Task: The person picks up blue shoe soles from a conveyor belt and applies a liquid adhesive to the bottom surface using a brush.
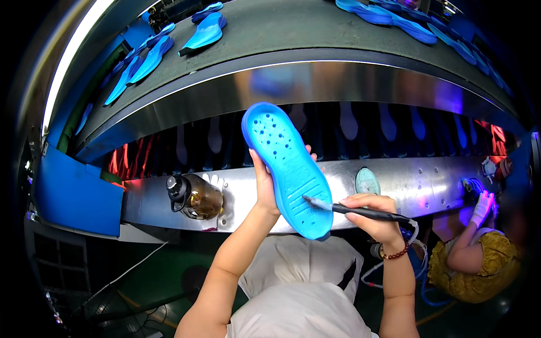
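Observation:
A bright blue shoe sole point(290, 163) is held up in front of me, its recessed inner face with small holes and ridges turned toward me. My left hand point(266, 183) is wrapped round it, thumb on the left edge and fingertips showing past the right edge. My right hand point(375, 219) is closed like a pen grip on a black-handled brush point(341, 208). A pale hose runs from the back end of that brush. Its bristles touch the sole's lower part, near the ridges.
On the metal ledge point(253, 217) stand a brown-tinted bottle point(202, 197) with a black cap, left, and a mint-green dish point(367, 181), right. Several blue soles point(205, 32) lie on the dark conveyor belt point(270, 34) beyond. At far right a co-worker in a yellow top point(473, 265) handles something.

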`<state>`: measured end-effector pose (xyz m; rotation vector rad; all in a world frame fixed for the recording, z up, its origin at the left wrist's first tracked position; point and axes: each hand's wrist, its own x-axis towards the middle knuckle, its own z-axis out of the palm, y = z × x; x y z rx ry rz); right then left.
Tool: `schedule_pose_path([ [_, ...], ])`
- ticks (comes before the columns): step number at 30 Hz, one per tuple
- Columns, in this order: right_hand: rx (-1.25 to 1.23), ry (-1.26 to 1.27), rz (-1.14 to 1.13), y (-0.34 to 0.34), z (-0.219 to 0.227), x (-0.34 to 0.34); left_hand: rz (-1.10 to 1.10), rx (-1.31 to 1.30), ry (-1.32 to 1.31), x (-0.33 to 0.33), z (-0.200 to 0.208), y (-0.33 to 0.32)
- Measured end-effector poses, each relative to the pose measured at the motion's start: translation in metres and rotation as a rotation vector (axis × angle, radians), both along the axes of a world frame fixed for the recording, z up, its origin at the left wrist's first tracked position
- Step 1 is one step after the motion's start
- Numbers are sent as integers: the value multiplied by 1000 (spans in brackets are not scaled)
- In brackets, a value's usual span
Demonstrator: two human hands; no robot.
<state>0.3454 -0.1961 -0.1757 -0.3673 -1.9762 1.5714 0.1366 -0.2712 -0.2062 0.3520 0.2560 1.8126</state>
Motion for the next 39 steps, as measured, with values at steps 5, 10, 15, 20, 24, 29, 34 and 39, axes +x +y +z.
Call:
schedule_pose_path([
  [5, 185, -20, 362, -12, 9, 5, -25, 47, 48, -8, -1, -1],
  [10, 67, 13, 118, 8, -9, 1, 1, 11, 140, -7, 9, 6],
  [15, -173, 216, 372, 13, -18, 2, -45, 130, 138, -4, 29, 5],
  [20, -599, 442, 198, 1, -21, -8, 85, -56, 202, 7, 48, 2],
  [24, -548, 390, 25, -24, -13, -7, 127, 51, 181, 44, 33, -19],
  [29, -1, 259, 127, -28, 5, -3, 50, 70, 98, 22, 16, -16],
  [34, 201, 154, 96, -26, 22, -7, 30, 35, 43, 19, 25, -7],
  [39, 253, 158, 62, 0, 23, -13, -44, -31, 20, 10, 22, -9],
])
